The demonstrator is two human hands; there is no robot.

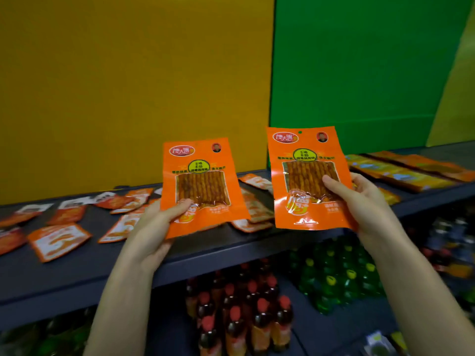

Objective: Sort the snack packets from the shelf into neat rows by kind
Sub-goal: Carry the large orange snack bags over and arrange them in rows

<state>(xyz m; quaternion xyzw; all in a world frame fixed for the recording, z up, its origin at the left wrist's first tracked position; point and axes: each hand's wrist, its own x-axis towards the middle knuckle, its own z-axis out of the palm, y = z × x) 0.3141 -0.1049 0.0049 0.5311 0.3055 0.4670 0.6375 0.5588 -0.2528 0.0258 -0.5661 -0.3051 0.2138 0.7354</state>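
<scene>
Two matching orange snack packets with clear windows are held upright above the dark shelf (77, 265). My left hand (156, 227) grips the lower left corner of the left packet (203, 176), thumb on its front. My right hand (365, 201) grips the lower right side of the right packet (305, 163), thumb across its window. Several orange-and-white packets (59, 240) lie scattered flat on the shelf behind and to the left. A neat row of yellow and orange packets (401, 170) lies at the shelf's far right.
A yellow wall and a green wall stand behind the shelf. On the shelf below stand red-capped bottles (241, 317) and green bottles (334, 278), with darker goods at the far right.
</scene>
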